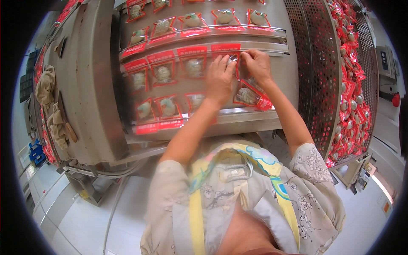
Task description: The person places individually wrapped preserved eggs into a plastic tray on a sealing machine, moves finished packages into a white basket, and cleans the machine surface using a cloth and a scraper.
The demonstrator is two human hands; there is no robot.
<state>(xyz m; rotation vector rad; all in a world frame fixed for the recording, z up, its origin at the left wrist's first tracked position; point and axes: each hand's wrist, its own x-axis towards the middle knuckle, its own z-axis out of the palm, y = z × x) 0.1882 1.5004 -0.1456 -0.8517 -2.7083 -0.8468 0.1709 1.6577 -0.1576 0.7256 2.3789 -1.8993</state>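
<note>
Both my hands are over the metal work surface [272,78], at the right end of a row of red-edged clear packets. Between them is a red-edged packet [236,68], largely hidden by my fingers. My left hand [219,80] grips its left side, thumb and fingers closed together. At its upper right, my right hand [257,66] pinches the edge between thumb and fingertips. Below my right wrist lies a tilted packet [247,96] with a pale, egg-shaped item inside. Left of my left hand, another such packet [194,67] lies flat in the row.
Metal bars [204,39] cross the surface between the rows of packets. On the right stands a perforated metal bin [312,85] beside heaped red packets [350,102]. Cloths [55,125] and a wooden-handled tool [70,131] rest on the metal housing at left.
</note>
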